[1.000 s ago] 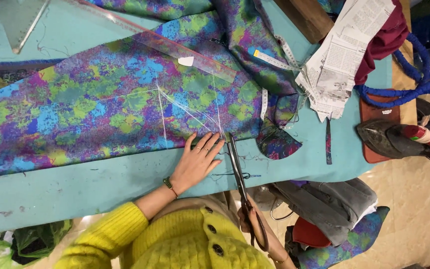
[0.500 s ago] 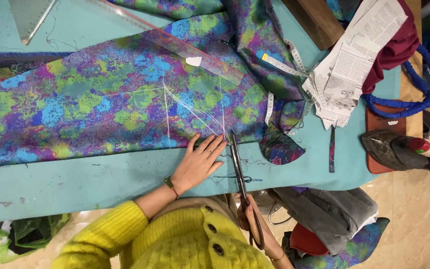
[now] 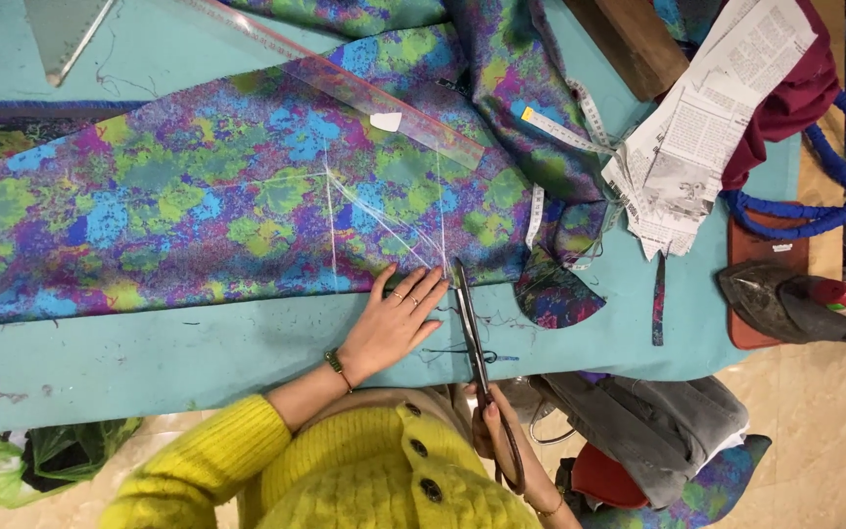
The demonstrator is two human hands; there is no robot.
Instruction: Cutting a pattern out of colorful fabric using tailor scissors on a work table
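At the far left I see a green plastic bag (image 3: pixel 12 468) slumped on the floor below the desk (image 3: pixel 149 358). Across the desk lies the multicoloured fabric (image 3: pixel 198 206), chalk lines (image 3: pixel 384 216) drawn on it, with a clear ruler (image 3: pixel 384 98) slanting over its upper part. My left hand (image 3: pixel 396 323) rests flat, fingers spread, on the desk at the cloth's lower edge, pinning it down and gripping nothing. Just beside it are the scissors (image 3: pixel 477 353), their tips at the fabric's hem where a chalk line ends. My right hand (image 3: pixel 501 441) has its grip closed through the handles near my yellow sweater. Compared with a second ago, the blade tips have crept up to the cloth's edge and the hand has slid a little with them; the fabric itself lies unchanged. I judge the cut is only just starting. Further right: measuring tape (image 3: pixel 565 127), newspaper (image 3: pixel 697 137), blue cord (image 3: pixel 815 211), an iron (image 3: pixel 785 304).
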